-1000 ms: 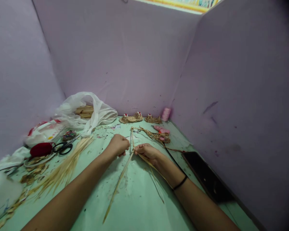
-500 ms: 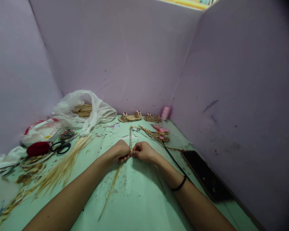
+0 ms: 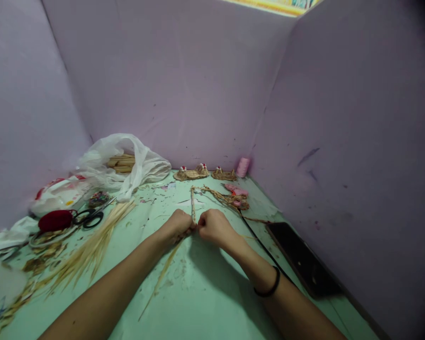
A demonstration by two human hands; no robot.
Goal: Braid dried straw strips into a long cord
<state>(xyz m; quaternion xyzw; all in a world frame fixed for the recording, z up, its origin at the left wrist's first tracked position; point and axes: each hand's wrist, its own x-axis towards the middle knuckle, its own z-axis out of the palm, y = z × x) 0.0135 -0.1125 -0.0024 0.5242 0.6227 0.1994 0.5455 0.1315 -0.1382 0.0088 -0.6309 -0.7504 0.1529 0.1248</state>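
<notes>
A thin straw braid (image 3: pixel 193 202) runs down the middle of the green table to where both hands meet. My left hand (image 3: pixel 180 224) is closed on the braid's near end, fingers pinched together. Loose straw strands (image 3: pixel 161 278) trail from under it toward me. Beside it, almost touching, my right hand (image 3: pixel 212 226) is also closed, thumb and fingers pinched at the braid's end; the strand in it is mostly hidden by the fingers. From its far end the braid bends right into a tangled braided length (image 3: pixel 226 197).
Left lie a straw bundle (image 3: pixel 99 241), black-handled scissors (image 3: pixel 90 218), a dark red pincushion-like object (image 3: pixel 55 220) and a white plastic bag (image 3: pixel 127 156). Small woven slippers (image 3: pixel 191 174) and a pink thread spool (image 3: pixel 243 167) stand at the back. A pink tool (image 3: pixel 235 190) and a dark phone-like slab (image 3: pixel 302 259) are right.
My right hand has turned, its back now more upward, and its wrist has shifted slightly right. My left hand stays closed at the braid's end. The trailing strands have swung slightly left.
</notes>
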